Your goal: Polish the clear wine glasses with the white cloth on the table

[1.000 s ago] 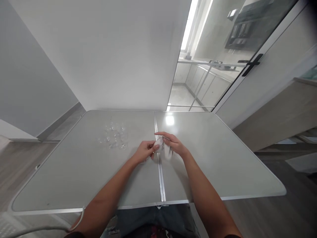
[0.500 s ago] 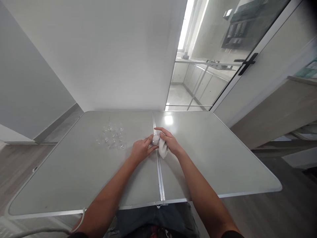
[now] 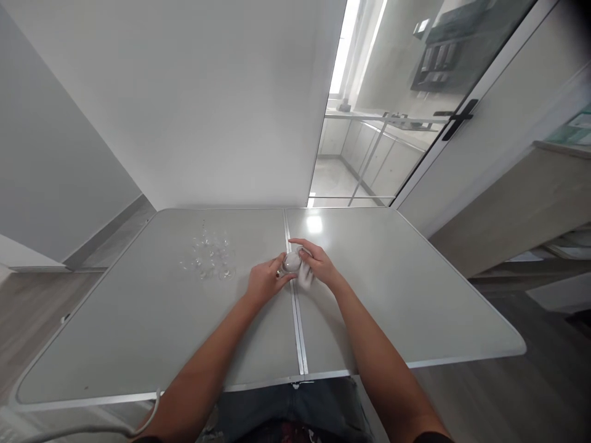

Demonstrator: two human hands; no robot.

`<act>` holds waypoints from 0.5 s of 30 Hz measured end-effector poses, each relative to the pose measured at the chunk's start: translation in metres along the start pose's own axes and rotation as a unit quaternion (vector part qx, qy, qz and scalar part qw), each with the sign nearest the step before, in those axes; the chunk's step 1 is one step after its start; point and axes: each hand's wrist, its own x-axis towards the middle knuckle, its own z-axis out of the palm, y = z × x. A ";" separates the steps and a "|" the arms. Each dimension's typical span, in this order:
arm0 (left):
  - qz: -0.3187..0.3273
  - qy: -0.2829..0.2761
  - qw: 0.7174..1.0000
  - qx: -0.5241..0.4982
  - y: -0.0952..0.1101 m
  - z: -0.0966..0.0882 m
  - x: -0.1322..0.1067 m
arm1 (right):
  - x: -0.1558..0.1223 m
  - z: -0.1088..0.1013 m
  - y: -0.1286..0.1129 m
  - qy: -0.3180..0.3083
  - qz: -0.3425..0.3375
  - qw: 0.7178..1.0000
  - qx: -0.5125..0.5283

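Over the middle seam of the grey folding table, my left hand is closed on a small clear glass. My right hand grips a white cloth and presses it against that glass from the right. Both hands meet just above the table top. A cluster of several small clear glasses stands to the left of my hands, apart from them.
A white wall rises right behind the table's far edge. To the right, a glass sliding door with a black handle shows a kitchen beyond. A white cable hangs near the table's front left corner.
My hands have drawn closer together around the glass, and the cloth is now bunched more tightly against it. The view has shifted slightly; the cluster of glasses has not moved.
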 end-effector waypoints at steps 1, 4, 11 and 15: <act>0.023 0.027 0.998 0.057 -0.002 0.002 -0.001 | 0.001 0.002 0.000 0.011 0.010 1.000 0.011; 0.040 0.056 0.991 0.111 -0.004 0.005 -0.003 | 0.000 0.006 -0.006 0.028 0.049 0.995 0.083; -0.017 0.042 0.995 -0.093 0.002 0.010 0.000 | 0.002 -0.006 -0.001 0.123 0.096 0.956 0.247; -0.029 0.067 0.985 -0.157 -0.003 0.014 0.000 | 0.011 -0.023 0.022 0.321 0.038 0.906 0.274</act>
